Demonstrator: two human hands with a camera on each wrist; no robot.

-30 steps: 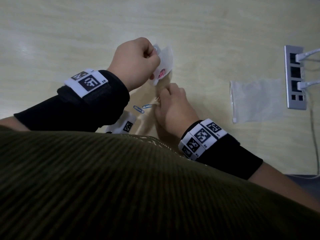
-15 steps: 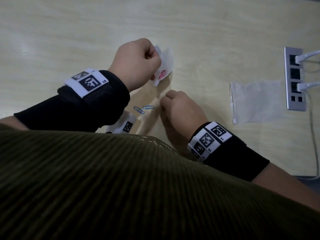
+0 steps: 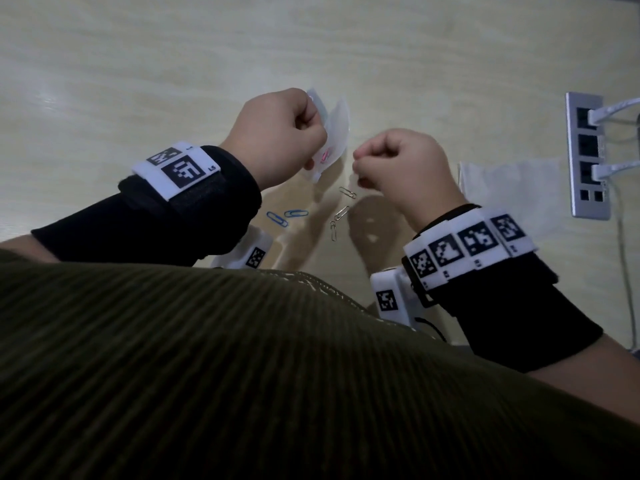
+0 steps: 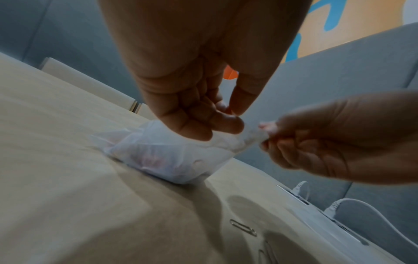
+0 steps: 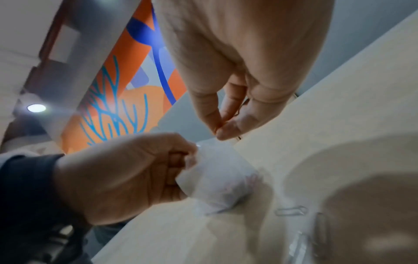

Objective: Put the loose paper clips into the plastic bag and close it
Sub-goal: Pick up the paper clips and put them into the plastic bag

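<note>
Translucent plastic bag (image 3: 334, 133) upright; loose paper clips (image 3: 313, 213) beside it.

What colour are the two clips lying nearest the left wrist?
Blue. The two clips show best in the head view.

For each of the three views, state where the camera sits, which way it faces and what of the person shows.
Head: worn on the head, facing down at the table; both forearms and the left hand holding the plastic bag.
Left wrist: looks along the left hand at the bag; right hand shows too.
Right wrist: along the right hand, its fingertips pinched; left hand opposite.
Shared: all three show the bag and loose paper clips.
</note>
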